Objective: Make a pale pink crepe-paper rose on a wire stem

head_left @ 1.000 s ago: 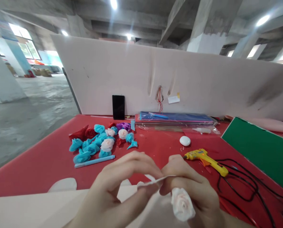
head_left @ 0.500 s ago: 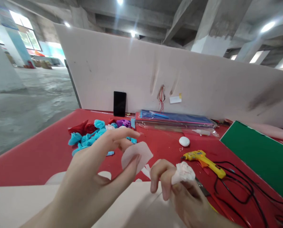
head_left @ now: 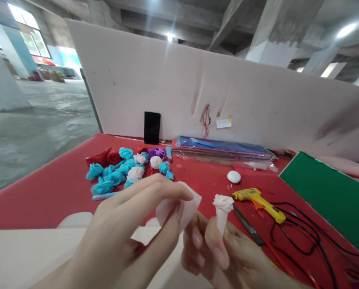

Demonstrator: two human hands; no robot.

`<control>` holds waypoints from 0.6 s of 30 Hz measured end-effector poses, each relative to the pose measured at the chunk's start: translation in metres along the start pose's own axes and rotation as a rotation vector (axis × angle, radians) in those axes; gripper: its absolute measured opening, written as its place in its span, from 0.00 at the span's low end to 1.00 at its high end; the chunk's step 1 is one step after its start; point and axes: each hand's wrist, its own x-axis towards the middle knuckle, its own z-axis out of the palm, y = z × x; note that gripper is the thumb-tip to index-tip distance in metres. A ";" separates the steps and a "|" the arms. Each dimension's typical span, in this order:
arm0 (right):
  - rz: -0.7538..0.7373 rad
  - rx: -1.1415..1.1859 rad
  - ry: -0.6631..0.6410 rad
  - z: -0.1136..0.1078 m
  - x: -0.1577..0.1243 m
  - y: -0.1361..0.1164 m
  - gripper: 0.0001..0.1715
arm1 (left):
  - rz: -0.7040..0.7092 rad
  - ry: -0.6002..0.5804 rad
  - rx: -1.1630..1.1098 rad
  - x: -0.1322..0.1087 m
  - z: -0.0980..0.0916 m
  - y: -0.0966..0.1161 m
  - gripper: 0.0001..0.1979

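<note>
Between the thumb and fingers of my left hand [head_left: 137, 216] is a pale pink paper petal [head_left: 190, 200], rounded on one side with a pointed edge at the right. My right hand [head_left: 227, 245] pinches the narrow stem of a small pale pink paper flower [head_left: 223, 206], which stands upright with its ruffled top above the thumb. The two hands are close together, and the petal and flower are apart. Below them lies a white sheet or board [head_left: 23, 249], with more pale cut pieces [head_left: 76, 219] at its far edge.
Blue, red, purple and pink paper flowers [head_left: 116, 172] lie at left on the red table [head_left: 41, 180]. A yellow glue gun [head_left: 260, 202] with black cable, scissors [head_left: 248, 226] and a white oval object [head_left: 234, 176] are at right. A green board [head_left: 327, 196] and a phone [head_left: 152, 127] stand farther back.
My right hand has turned the flower from lying sideways to upright. My left fingers have closed further over the petal, which has shifted slightly right toward the right hand.
</note>
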 end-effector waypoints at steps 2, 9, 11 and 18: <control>0.001 -0.013 0.024 -0.001 0.000 0.002 0.36 | 0.086 -0.006 -0.007 -0.003 -0.002 -0.001 0.08; -0.170 0.044 -0.014 -0.002 0.002 0.007 0.26 | 0.329 0.026 0.249 -0.006 -0.005 -0.009 0.14; -0.212 0.035 -0.002 -0.002 0.003 0.006 0.25 | 0.343 0.003 0.239 -0.005 -0.006 -0.010 0.17; -0.217 0.055 0.049 -0.008 0.002 0.005 0.15 | 0.295 -0.102 0.281 -0.010 -0.017 -0.012 0.28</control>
